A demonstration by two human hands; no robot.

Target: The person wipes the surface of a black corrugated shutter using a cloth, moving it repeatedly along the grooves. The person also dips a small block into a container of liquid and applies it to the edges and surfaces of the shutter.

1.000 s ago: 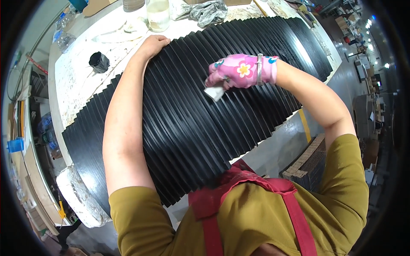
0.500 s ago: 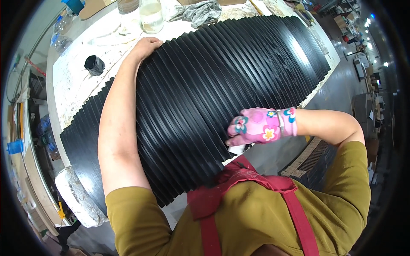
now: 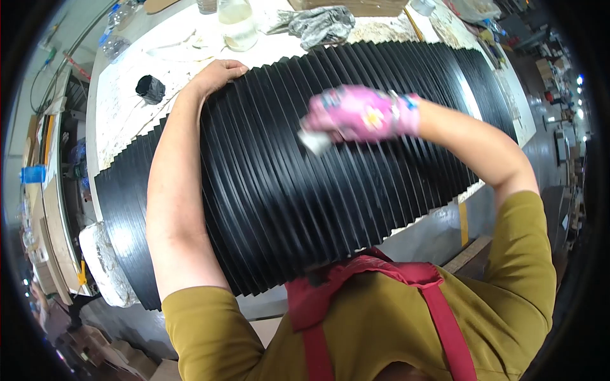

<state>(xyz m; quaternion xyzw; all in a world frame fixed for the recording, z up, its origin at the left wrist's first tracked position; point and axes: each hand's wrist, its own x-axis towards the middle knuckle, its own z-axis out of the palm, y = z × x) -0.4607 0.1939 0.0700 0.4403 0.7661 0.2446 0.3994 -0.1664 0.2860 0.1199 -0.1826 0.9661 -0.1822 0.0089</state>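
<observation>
Glass jar [image 3: 237, 24] holds pale liquid, beyond left hand [image 3: 218, 74]

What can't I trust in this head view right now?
- Right hand: motion-blurred; the pale thing it grips can't be identified.
- Left hand: its fingertips curl over the pleated black sheet, out of sight.
- Sheet's near edge: hidden by the person's torso.
- Clear jar: cut off by the top edge.

L hand [image 3: 216, 75] bare, palm down, fingers curled over far edge, arm stretched straight fwd, elbow nearly locked. R hand [image 3: 359, 114] in pink floral glove, motion-blurred, fist closed on small white piece, wrist bent inward, forearm angled across from R, elbow raised.
</observation>
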